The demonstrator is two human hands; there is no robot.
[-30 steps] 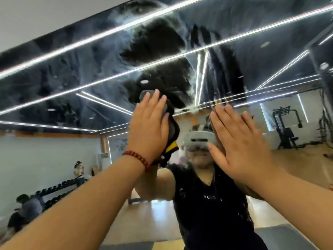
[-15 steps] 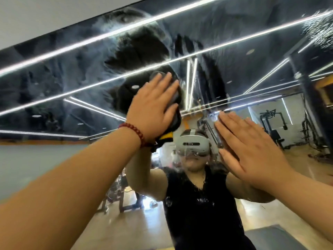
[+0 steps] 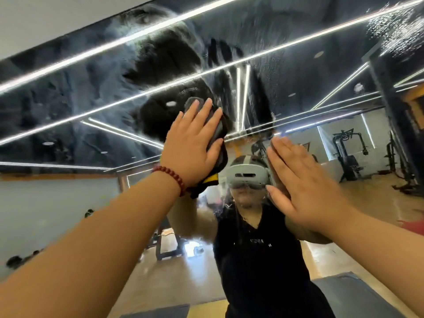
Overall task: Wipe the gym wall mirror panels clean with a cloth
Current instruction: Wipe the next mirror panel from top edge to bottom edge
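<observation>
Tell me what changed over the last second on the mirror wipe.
The left hand slid the cloth up and rightward across the mirror, widening the dark wiped patch in the haze. The view also shifted. Unchanged: the left hand presses the cloth flat with straight fingers, and the right hand rests open against the glass.

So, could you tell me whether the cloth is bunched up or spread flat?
Bunched: the cloth shows thick folds under the flat left hand on the mirror.
</observation>
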